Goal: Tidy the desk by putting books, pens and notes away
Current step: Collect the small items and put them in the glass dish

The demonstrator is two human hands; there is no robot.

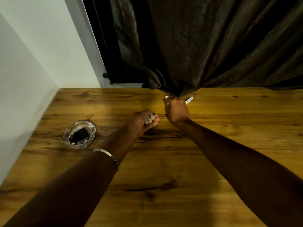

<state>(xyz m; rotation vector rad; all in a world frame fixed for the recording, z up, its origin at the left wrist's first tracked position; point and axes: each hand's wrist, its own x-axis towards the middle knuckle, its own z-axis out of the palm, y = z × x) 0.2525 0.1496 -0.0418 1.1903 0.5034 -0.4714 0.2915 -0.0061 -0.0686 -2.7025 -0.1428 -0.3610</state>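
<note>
— How much room was there on the desk [164, 185]?

— Plenty. The wooden top ran bare from the near edge up to the hands. The far edge met a dark curtain [213, 46], whose bunched folds drooped onto the wood just beyond the right hand [177, 112]. A pale wall [24, 71] closed off the left side.

— Where were the pens?

— The left hand [141, 122] lay palm up near the middle, fingers curled round a bundle of pens [150, 119] with yellow and white ends. The right hand, just beyond it, was closed on a white pen [188, 100] whose tip poked out to the right, touching the curtain's hem.

— Any writing?

— Dark marks on the white pen, and lettering on the bracelet [108, 157] at the left wrist; both too blurred to read.

— Anything else?

— A glass ashtray [79, 134] holding small dark objects stood well left of the hands.
</note>
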